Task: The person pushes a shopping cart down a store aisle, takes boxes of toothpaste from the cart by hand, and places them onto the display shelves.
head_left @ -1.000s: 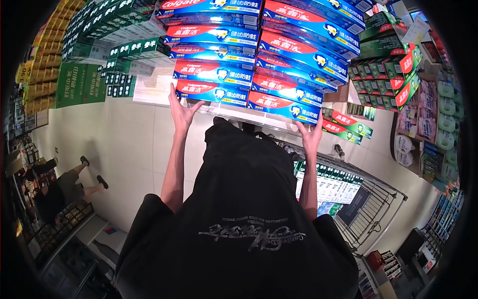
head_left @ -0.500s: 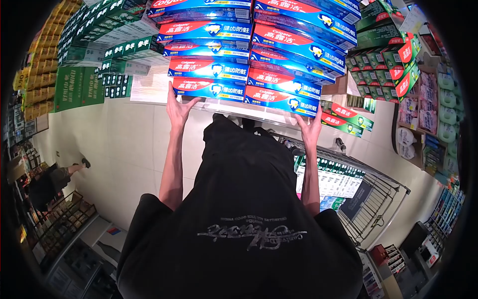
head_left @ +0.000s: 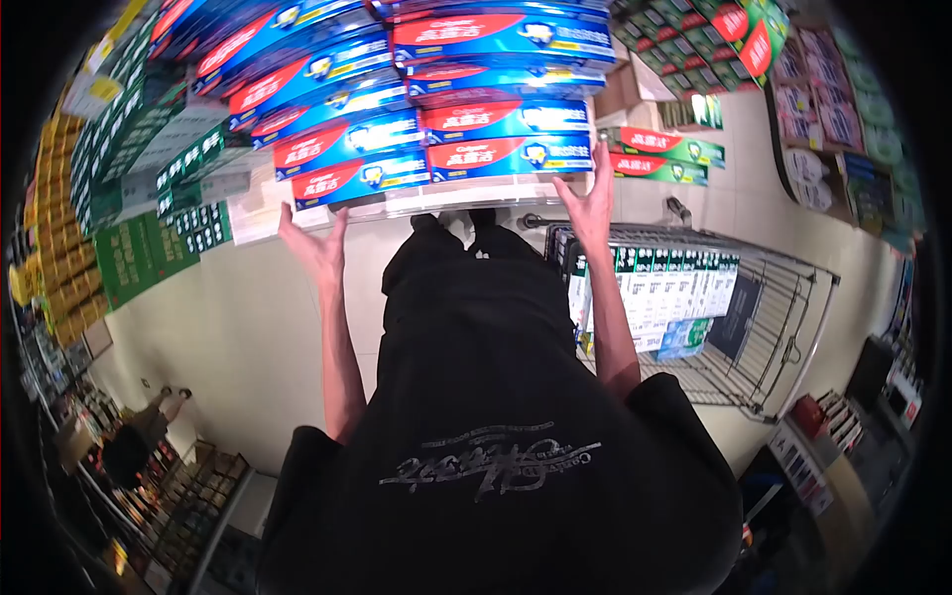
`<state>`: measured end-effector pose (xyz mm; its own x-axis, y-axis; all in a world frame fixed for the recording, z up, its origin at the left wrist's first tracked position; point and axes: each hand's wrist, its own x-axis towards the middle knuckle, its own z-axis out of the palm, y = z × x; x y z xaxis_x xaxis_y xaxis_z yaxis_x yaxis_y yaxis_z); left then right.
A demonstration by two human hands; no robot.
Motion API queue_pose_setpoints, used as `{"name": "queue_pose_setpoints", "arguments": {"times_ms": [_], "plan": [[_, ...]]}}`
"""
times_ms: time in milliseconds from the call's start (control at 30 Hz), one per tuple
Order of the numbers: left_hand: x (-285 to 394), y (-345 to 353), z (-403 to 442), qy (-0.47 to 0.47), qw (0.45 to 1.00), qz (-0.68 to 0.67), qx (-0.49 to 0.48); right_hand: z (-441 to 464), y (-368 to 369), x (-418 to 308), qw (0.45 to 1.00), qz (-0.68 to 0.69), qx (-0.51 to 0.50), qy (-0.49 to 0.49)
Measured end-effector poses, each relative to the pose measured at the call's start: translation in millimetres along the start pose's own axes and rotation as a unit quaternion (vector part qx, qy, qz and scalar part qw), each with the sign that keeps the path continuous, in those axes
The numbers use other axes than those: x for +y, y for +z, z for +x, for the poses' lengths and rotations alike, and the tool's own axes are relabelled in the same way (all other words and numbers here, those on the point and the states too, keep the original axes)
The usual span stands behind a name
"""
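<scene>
Blue and red Colgate toothpaste boxes (head_left: pixel 511 154) are stacked in two columns on a shelf with a clear front edge (head_left: pixel 446 201). My left hand (head_left: pixel 317 248) is at the lower left corner of the left column (head_left: pixel 362 178), thumb and fingers spread, holding nothing. At the right column's end, my right hand (head_left: pixel 590 203) has its thumb apart from its upright fingers. Those fingers are beside the box ends; whether they touch is hard to tell.
Green and red toothpaste boxes (head_left: pixel 664 149) lie right of the stack. Dark green cartons (head_left: pixel 139 129) rise at the left. A wire shopping cart (head_left: pixel 783 327) with white and green boxes (head_left: pixel 659 288) stands at my right. Another person (head_left: pixel 134 441) is at far left.
The view has turned and shifted. My left hand has come down from the left end of the stack, with its fingers wider. My right hand stays by the right end.
</scene>
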<state>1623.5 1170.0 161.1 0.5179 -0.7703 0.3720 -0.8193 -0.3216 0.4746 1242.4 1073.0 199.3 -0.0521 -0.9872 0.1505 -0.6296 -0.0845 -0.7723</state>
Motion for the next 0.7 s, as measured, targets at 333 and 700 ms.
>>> {"name": "queue_pose_setpoints", "arguments": {"times_ms": [333, 700], "plan": [[239.5, -175.3, 6.9, 0.28, 0.544, -0.632, -0.476, -181.1, -28.5, -4.7, 0.972, -0.21, 0.101, 0.035], [134.0, -307.0, 7.3, 0.418, 0.624, -0.621, -0.224, -303.1, 24.6, 46.1, 0.917, -0.334, 0.097, 0.193]]}}
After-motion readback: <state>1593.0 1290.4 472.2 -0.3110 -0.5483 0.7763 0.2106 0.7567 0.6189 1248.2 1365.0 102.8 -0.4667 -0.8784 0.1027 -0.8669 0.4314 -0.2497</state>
